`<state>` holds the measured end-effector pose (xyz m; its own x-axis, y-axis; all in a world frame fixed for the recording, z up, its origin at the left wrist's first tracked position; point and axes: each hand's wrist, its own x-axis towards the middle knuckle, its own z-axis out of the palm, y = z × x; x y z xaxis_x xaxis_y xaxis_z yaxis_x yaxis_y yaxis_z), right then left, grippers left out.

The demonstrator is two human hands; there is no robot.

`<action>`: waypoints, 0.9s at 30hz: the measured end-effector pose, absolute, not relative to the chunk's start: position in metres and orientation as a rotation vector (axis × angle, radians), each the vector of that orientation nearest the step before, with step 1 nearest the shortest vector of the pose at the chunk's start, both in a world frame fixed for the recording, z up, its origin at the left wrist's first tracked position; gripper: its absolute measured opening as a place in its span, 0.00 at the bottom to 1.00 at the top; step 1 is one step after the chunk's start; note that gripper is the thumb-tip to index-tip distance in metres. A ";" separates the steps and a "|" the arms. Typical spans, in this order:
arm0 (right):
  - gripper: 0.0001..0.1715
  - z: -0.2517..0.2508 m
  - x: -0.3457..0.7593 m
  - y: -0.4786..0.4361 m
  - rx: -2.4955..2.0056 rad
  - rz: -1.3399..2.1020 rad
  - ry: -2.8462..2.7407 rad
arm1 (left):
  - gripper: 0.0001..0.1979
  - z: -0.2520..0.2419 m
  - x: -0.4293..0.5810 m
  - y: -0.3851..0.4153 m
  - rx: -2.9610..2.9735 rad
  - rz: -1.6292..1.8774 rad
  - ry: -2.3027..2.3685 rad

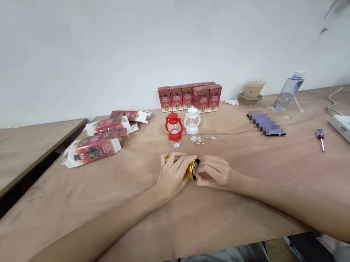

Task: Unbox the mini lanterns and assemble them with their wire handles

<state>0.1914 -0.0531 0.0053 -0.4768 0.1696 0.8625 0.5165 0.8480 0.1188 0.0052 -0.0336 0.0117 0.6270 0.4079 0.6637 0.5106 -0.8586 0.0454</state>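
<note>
Near the middle of the head view, over the worktop (144, 235), the person's left hand (173, 173) is gripping a shiny gold object (191, 171), with the fingers wrapping over its body and hiding much of it. The right hand (215, 171) is bending its fingers against the object's dark-rimmed end, which is facing 3 o'clock; whether that hand is also gripping something small, I cannot tell.

Taking the gold object as the clock's centre, small white bits (194, 138) are lying towards 12, and just beyond them a red lantern (174, 126) and a white lantern (192, 121) are standing upright side by side. Farther out at 12, red boxes (177, 97) are standing by the wall. Opened cartons (95, 152) are lying at 10. A phone (266, 122) is lying at 2, a clear bottle (287, 90) is tilting beyond it, and a screwdriver (321, 138) is resting at 3.
</note>
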 end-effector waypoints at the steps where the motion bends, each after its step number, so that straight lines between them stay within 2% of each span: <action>1: 0.11 0.005 0.191 -0.053 -0.508 -0.450 -2.053 | 0.15 0.011 0.005 -0.033 -2.694 -1.044 -0.760; 10: 0.10 0.008 0.193 -0.053 -0.475 -0.423 -2.098 | 0.14 0.007 0.005 -0.031 -2.690 -1.026 -0.766; 16: 0.09 0.008 0.194 -0.053 -0.444 -0.413 -2.092 | 0.18 0.006 0.004 -0.032 -2.711 -0.995 -0.798; 20: 0.10 0.012 0.194 -0.053 -0.425 -0.308 -2.109 | 0.16 0.007 0.003 -0.030 -2.743 -1.029 -0.848; 27: 0.22 0.011 0.197 -0.052 -0.534 -0.199 -2.026 | 0.15 0.008 0.002 -0.029 -2.718 -1.171 -0.799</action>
